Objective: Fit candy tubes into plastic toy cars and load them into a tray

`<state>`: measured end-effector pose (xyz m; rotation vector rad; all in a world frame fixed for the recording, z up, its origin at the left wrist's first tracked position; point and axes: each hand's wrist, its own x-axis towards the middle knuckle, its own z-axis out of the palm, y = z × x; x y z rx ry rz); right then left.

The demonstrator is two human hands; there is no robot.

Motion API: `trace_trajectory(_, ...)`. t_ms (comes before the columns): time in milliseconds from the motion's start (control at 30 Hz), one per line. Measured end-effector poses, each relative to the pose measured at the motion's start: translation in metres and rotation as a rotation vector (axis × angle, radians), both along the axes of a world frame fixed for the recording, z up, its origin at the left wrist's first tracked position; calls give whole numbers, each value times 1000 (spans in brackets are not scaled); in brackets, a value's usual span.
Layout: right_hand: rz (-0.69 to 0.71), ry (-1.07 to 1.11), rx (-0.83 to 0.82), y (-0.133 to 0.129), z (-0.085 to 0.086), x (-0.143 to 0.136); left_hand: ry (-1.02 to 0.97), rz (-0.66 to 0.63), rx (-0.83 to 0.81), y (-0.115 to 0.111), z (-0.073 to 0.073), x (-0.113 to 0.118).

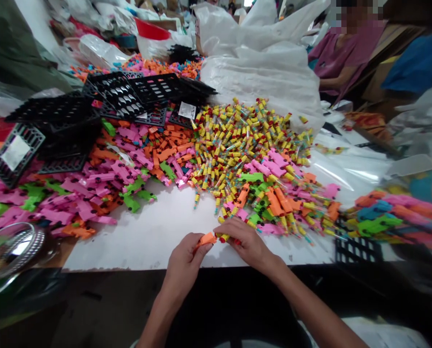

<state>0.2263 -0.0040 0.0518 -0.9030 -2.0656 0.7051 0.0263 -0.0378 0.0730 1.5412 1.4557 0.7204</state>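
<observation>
Near the front edge of the white table point(128, 246), my left hand point(187, 256) pinches an orange toy car point(207, 239). Close beside it on the right, my right hand point(246, 241) has its fingers closed round small yellow tubes with red caps point(223, 238). The two hands almost meet at the car's right end. Beyond them lies a heap of yellow-capped clear tubes point(237, 140), with pink, orange and green toy cars point(279, 200) over its right front. Another large heap of toy cars point(88, 193) spreads to the left.
Black plastic trays point(128, 94) are stacked on the left heap, and another black tray point(357, 249) lies at the right. A clear round container point(16, 251) stands at the left front. Bagged toy cars point(397, 217) lie at the right. A person in a pink shirt point(350, 53) sits beyond.
</observation>
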Motion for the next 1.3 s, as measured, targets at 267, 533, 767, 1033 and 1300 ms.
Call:
trace_trajectory(267, 152, -237, 154, -6, 2, 0, -148, 112, -214, -3, 2, 1)
trace_trajectory(533, 14, -259, 363, -22, -10, 1, -294, 86, -363, -2, 10, 9)
trace_trajectory(767, -75, -363, 506, -5, 12, 25, -121, -25, -148, 14, 12, 4)
trace_trajectory(1033, -574, -363, 597, 63, 53, 98, 697, 723, 522, 109, 15, -76)
trace_trajectory(1300, -439, -214, 588, 38, 19, 32, 607, 734, 271, 115, 12, -93)
